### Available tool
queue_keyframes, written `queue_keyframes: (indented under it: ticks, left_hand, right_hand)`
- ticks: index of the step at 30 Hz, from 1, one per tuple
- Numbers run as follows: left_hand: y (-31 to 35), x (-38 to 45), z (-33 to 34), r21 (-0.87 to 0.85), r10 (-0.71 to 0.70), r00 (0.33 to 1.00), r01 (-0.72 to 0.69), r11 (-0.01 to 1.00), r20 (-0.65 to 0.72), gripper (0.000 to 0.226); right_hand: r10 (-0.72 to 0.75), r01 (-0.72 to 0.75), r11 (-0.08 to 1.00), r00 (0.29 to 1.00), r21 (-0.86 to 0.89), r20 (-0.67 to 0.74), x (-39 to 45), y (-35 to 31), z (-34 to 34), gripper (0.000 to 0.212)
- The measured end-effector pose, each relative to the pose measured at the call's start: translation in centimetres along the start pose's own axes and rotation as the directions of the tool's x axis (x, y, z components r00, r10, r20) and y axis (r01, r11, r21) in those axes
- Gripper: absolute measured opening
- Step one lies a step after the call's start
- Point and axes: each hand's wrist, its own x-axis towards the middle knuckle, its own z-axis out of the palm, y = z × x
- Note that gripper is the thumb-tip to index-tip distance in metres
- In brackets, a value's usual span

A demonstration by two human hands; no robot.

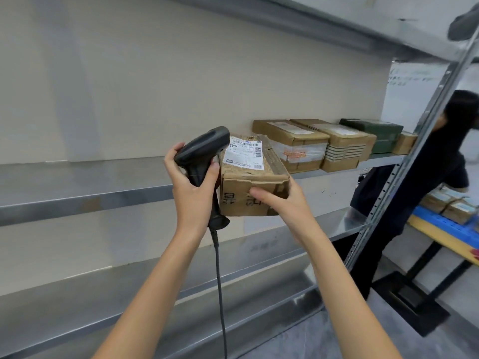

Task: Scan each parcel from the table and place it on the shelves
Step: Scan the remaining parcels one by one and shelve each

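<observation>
**A:** Start at your left. What have you got there?

**B:** Your left hand (193,187) has its fingers (213,169) curled round the handle of the scanner (202,156), whose head leans toward the label (245,154). The cord (220,286) hangs down between your forearms and runs off the bottom edge.

**A:** And the box?

**B:** The box (252,177) is in the air just in front of the middle shelf (85,193), held level with it, label up. Your right hand (282,203) clamps the near right corner, thumb across the front face, the other fingers hidden beneath.

**A:** How will it handle?

**B:** Light, I'd judge, since you carry it by one corner in one hand. The cardboard looks worn and crumpled at the top edge, so it will likely give under a hard squeeze. It is taped and not slippery. Better to support it from underneath than to pinch the soft corner.

**A:** Further right?

**B:** A row of parcels (321,143) already sits on the same shelf, touching one another, a dark green one (375,133) among them. Beyond the upright post (404,161) another person (435,161) stands beside a tabletop (440,237) with more boxes.

**A:** Anything you can't make out?

**B:** The label print is too small to read, whether the scanner is firing can't be told, and the tabletop is cut off at the right edge.
</observation>
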Motion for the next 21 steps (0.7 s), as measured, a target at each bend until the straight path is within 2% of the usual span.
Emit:
queue_keyframes:
  ticks: [2, 4, 7, 9, 10, 12, 14, 16, 21]
  left_hand:
    - [-1.0, 1.2, 1.0, 0.015, 0.001, 1.000, 0.000, 1.000, -0.001, 0.059]
    - [-2.1, 2.4, 2.0, 0.022, -0.005, 1.000, 0.005, 1.000, -0.006, 0.059]
    - [-3.7, 3.9, 3.3, 0.019, -0.020, 0.999, 0.020, 1.000, -0.029, 0.058]
    - [-4.5, 4.6, 4.2, 0.023, -0.029, 0.999, 0.030, 0.999, -0.034, 0.057]
    - [-4.9, 5.0, 4.8, 0.024, -0.042, 0.999, 0.043, 0.999, -0.029, 0.057]
    - [-5.5, 5.8, 5.8, 0.022, -0.090, 0.996, 0.090, 0.996, -0.019, 0.058]
    - [-6.0, 6.7, 6.8, 0.035, -0.107, 0.994, 0.108, 0.993, -0.031, 0.059]
    - [-6.5, 7.4, 7.5, 0.052, -0.118, 0.991, 0.121, 0.991, -0.057, 0.059]
    - [-7.7, 8.2, 8.9, 0.071, -0.162, 0.980, 0.170, 0.983, -0.113, 0.059]
  right_hand:
    - [-0.013, 0.011, 1.000, 0.997, -0.019, -0.072, 1.6, 0.7, 0.0, 0.065]
    - [-0.053, 0.048, 0.998, 0.989, -0.042, -0.138, 3.0, 1.4, 0.2, 0.057]
    - [-0.130, 0.093, 0.985, 0.955, -0.146, -0.268, 4.7, 2.4, 1.0, 0.077]
    - [-0.285, 0.179, 0.930, 0.903, -0.321, -0.322, 5.8, 2.9, 1.6, 0.082]
    - [-0.409, 0.250, 0.855, 0.863, -0.454, -0.296, 6.5, 3.1, 1.7, 0.078]
    - [-0.619, 0.376, 0.616, 0.774, -0.693, -0.130, 8.1, 3.5, 1.9, 0.065]
    - [-0.680, 0.444, 0.432, 0.732, -0.785, 0.039, 9.6, 4.2, 1.9, 0.056]
    - [-0.654, 0.449, 0.365, 0.747, -0.815, 0.118, 11.0, 4.9, 1.7, 0.056]
    - [-0.631, 0.439, 0.356, 0.764, -0.825, 0.134, 13.4, 5.8, 0.7, 0.064]
